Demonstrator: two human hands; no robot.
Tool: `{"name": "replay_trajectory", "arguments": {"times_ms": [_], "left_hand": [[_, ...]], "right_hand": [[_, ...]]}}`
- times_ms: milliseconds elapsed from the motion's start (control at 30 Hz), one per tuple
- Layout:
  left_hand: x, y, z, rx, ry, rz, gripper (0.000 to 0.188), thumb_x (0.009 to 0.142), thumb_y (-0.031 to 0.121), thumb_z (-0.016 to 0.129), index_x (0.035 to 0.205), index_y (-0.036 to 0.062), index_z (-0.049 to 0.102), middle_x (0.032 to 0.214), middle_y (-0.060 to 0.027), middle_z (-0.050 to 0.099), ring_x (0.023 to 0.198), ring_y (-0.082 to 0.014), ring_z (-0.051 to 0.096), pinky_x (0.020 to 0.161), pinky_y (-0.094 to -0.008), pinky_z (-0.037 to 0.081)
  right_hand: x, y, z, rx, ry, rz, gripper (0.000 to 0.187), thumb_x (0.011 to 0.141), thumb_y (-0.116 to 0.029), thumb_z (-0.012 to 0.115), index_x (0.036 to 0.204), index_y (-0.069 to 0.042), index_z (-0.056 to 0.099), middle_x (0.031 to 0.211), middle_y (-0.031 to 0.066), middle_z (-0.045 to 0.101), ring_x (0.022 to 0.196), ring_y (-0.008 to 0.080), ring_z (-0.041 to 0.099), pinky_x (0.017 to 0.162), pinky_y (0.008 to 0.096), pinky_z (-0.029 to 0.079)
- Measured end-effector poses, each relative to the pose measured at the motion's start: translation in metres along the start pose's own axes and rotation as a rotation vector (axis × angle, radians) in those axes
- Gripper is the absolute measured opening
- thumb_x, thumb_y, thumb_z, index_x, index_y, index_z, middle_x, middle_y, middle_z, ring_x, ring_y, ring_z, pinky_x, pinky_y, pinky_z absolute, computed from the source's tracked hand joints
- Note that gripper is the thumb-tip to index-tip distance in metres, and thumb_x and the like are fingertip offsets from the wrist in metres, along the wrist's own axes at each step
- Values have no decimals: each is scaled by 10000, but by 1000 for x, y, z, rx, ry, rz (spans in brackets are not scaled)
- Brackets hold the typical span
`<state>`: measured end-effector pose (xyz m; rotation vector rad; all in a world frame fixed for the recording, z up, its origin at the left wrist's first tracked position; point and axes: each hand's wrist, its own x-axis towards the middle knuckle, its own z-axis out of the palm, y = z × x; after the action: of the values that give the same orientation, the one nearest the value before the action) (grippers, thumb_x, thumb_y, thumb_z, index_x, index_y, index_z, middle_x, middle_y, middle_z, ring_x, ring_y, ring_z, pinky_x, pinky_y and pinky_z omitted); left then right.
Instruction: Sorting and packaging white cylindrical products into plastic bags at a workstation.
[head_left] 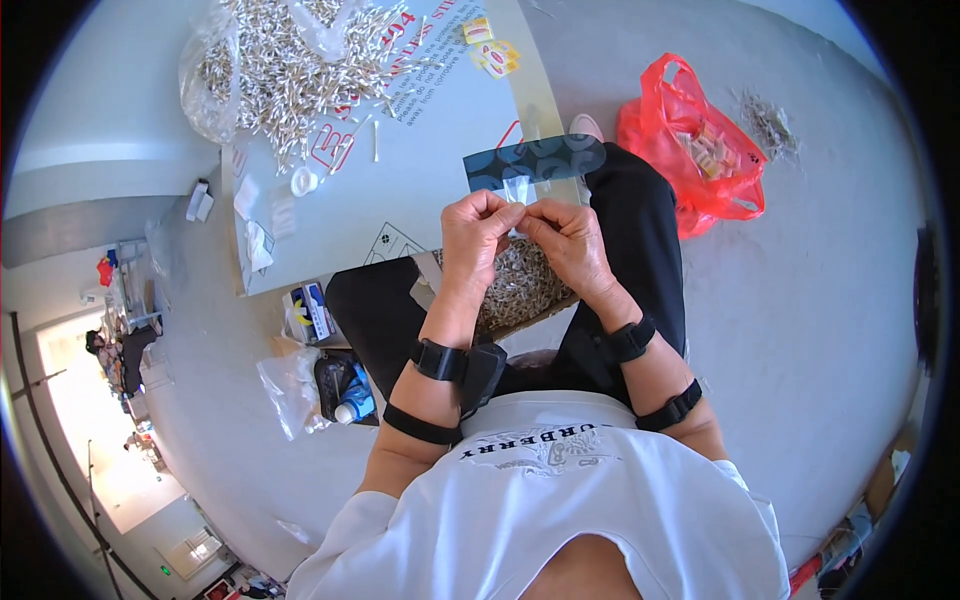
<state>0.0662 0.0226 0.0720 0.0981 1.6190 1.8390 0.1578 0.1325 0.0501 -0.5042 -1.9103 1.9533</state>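
My left hand (476, 230) and my right hand (568, 240) meet over my lap, thumbs and fingers pinched together. Between them is a small clear plastic bag (516, 188), its upper part showing above the fingertips. Both hands seem to grip its near edge; whatever lies under the fingertips is hidden. Just below the hands, a cardboard box packed with small brownish and white pieces (522, 285) rests between my thighs. Beyond the fingers, a dark translucent film sheet with rounded pale shapes (540, 160) lies at the table's edge.
A loose heap of cotton swabs (310, 70) covers the far left of the table (370, 200). Small yellow-and-white packets (497, 57) lie farther back. On the floor at right stands a red plastic bag (690, 150) with small packets inside. A blue-capped bottle (355, 400) is at lower left.
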Motion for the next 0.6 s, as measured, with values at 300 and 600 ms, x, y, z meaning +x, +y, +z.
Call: {"name": "replay_trajectory", "arguments": {"times_ms": [300, 600], "left_hand": [[4, -3, 8, 31, -86, -55, 164, 789, 42, 747, 686, 17, 622, 598, 5, 565, 473, -39, 427, 415, -195, 302], [21, -23, 14, 452, 173, 193, 182, 772, -6, 674, 639, 34, 555, 574, 26, 501, 439, -48, 369, 408, -218, 278]], "right_hand": [[5, -9, -18, -182, 24, -81, 73, 756, -30, 645, 753, 42, 632, 651, 187, 585, 561, 261, 594, 535, 342, 453], [18, -7, -42, -395, 339, -216, 84, 710, 7, 636, 688, 23, 557, 645, 173, 557, 558, 310, 577, 517, 351, 446]]}}
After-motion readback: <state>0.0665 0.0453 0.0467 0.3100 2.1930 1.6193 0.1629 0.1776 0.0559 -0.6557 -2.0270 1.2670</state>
